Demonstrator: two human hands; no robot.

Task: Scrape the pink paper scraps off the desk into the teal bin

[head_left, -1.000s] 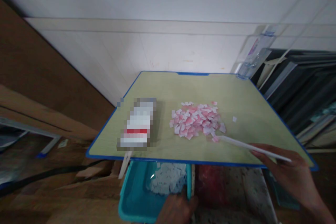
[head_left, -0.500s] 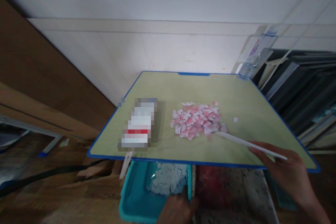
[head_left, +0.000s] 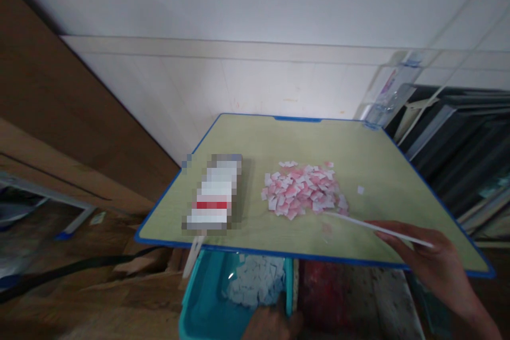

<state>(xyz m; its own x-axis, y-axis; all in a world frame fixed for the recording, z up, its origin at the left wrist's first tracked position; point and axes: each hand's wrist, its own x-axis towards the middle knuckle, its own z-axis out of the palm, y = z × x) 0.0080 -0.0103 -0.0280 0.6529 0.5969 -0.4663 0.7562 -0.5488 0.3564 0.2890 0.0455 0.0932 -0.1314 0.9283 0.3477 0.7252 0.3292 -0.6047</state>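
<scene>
A pile of small pink and white paper pieces (head_left: 300, 188) lies mid-board on the pale yellow-green, blue-edged board (head_left: 382, 154). My right hand (head_left: 422, 249) is closed around a thin white stick (head_left: 382, 230), held low over the board. The stick's far tip reaches the pile's front right edge. Below the board's front edge, my left hand (head_left: 271, 324) is closed at the right rim of a teal basin (head_left: 199, 287) and appears to grip it. Inside the basin are many whitish paper pieces (head_left: 257, 279). The left fingers are partly dark and cut off by the frame.
A pixelated white object with a red band (head_left: 215, 191) occupies the board's left side. One loose piece (head_left: 360, 189) lies right of the pile. A clear plastic bottle (head_left: 386, 93) stands behind the back right corner, by dark stacked panels (head_left: 462, 122). A wooden panel (head_left: 71, 79) borders the left.
The view has shifted slightly. The stick's tip has drawn a little toward the board's front edge, and a faint pinkish piece now shows in front of the pile. The left hand stays by the basin.
</scene>
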